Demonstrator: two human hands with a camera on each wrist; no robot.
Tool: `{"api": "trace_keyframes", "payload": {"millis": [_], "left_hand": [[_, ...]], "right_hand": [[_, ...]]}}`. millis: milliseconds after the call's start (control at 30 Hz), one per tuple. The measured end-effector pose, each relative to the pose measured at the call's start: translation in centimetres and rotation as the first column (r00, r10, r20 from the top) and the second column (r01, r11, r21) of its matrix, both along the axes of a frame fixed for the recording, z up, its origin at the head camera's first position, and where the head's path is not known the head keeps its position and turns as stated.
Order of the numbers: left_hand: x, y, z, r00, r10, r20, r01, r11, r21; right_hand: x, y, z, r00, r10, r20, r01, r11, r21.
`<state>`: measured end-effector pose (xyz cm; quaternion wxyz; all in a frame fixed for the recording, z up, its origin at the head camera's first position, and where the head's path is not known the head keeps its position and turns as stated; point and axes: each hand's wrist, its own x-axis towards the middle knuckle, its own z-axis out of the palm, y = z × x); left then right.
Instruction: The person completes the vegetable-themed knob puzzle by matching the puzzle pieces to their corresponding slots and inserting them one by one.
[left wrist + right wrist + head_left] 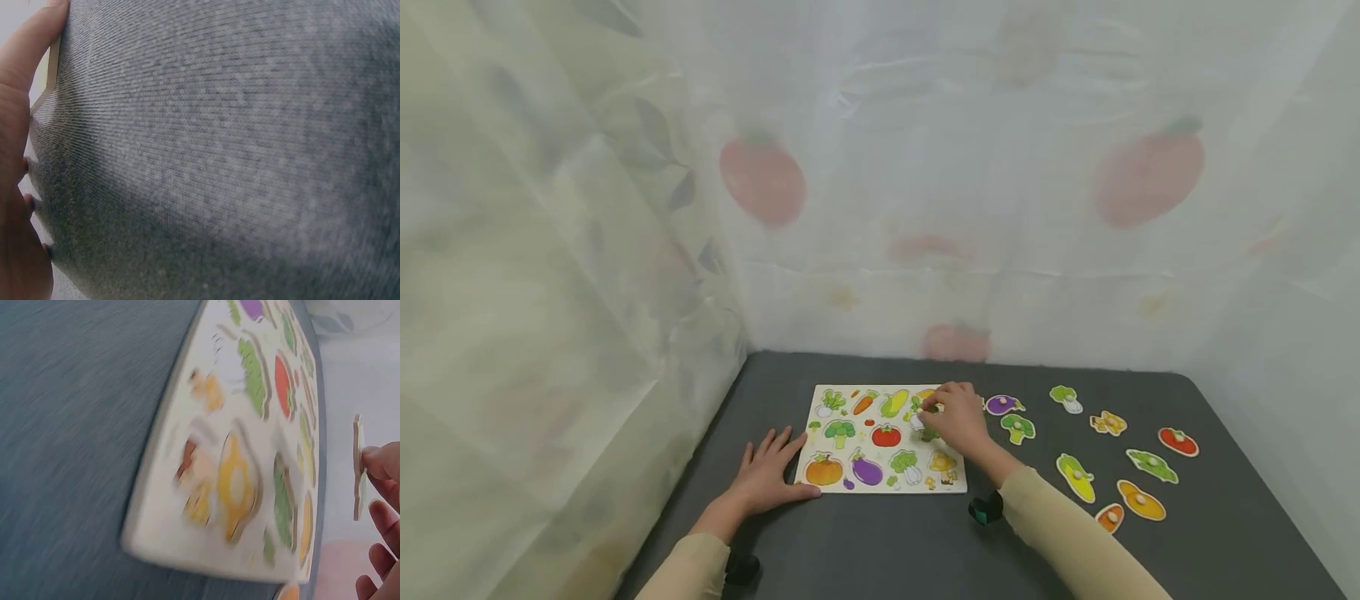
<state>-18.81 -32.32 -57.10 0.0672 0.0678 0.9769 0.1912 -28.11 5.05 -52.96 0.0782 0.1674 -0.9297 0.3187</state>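
Observation:
A white puzzle board (850, 446) printed with vegetables lies flat on the dark table. At its left side rests my left hand (767, 475), fingers spread, with the thumb on the front left corner; the left wrist view shows that thumb (31, 40) along the board's edge. My right hand (958, 421) is over the board's right part, pinching a thin puzzle piece (917, 419) with green and white on it. In the right wrist view the piece (358, 465) appears edge-on between thumb and fingers, raised off the board. Which vegetable it shows, I cannot tell.
Right of the board lie several loose pieces, among them an eggplant (1003, 405), a broccoli (1018, 429), a leafy green (1066, 399), a tomato (1178, 442), a yellow piece (1077, 478) and an orange piece (1109, 517). Pale curtains (880, 208) surround the table.

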Motion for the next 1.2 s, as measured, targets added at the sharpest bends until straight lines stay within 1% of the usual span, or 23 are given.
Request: {"api": "trace_keyframes", "payload": {"millis": [133,367,500,667,967,1067,1200], "left_hand": [[0.1,0.1,0.1,1.000,0.004,-0.001,-0.004,1.000,-0.003],[0.2,0.1,-0.1,1.000,0.010,-0.005,-0.010,1.000,-0.006],[0.4,0.2,-0.4,1.000,0.008,-0.009,-0.008,1.000,-0.003],[0.6,0.4,-0.5,1.000,0.013,-0.001,-0.013,1.000,-0.007],[1.1,1.0,-0.3,1.000,0.025,0.015,-0.025,1.000,-0.001],[1.2,1.1,-0.1,0.999,0.037,0.031,-0.036,0.999,-0.014],[1.2,1.0,0.1,0.999,0.039,0.033,-0.038,0.999,-0.022]], "right_hand": [[-0.6,-2.0,-0.1,1.000,-0.001,0.020,0.001,1.000,-0.006],[-1.5,-5.3,-0.2,0.999,-0.016,0.037,0.017,1.000,-0.026],[-1.6,-7.2,-0.5,0.997,-0.022,0.074,0.025,0.999,-0.042],[-1.6,-9.3,-0.8,0.994,-0.026,0.102,0.028,0.999,-0.025],[-1.1,-11.7,-1.4,0.997,-0.017,0.070,0.019,1.000,-0.024],[-1.3,-12.5,-1.8,0.997,-0.022,0.072,0.024,0.999,-0.023],[-1.7,-13.6,-2.5,0.997,-0.023,0.073,0.024,1.000,-0.009]]}}
